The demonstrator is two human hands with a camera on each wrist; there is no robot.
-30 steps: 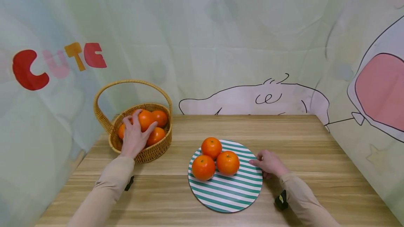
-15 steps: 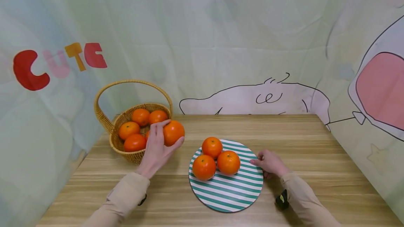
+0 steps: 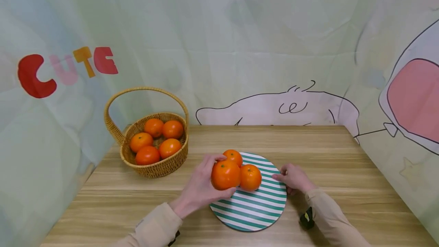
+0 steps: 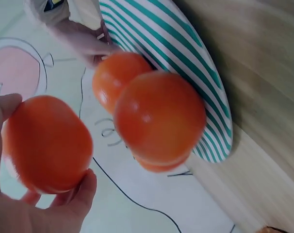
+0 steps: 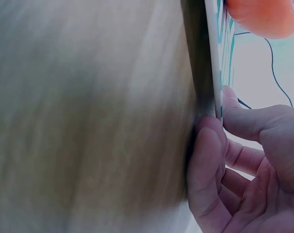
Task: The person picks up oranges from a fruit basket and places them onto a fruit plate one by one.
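My left hand [image 3: 200,182] holds an orange [image 3: 225,174] above the left part of a round plate [image 3: 253,210] with green and white stripes. In the left wrist view, thumb and fingers curl round this orange [image 4: 47,144], which is apart from the oranges [image 4: 159,116] on the plate. Two of those show in the head view, a rear orange [image 3: 233,157] and a right one [image 3: 250,177]; the held orange hides a third there. At the plate's right edge, my right hand [image 3: 295,178] pinches the rim, thumb on top and fingers below, as the right wrist view shows.
A wicker basket [image 3: 161,169] with a tall arched handle stands at the back left of the wooden table [image 3: 308,144], with several oranges inside. Behind the table hangs a printed curtain [image 3: 212,48].
My left hand has lifted an orange out of the basket and carried it right, over the plate. My right hand has stayed at the plate's edge.
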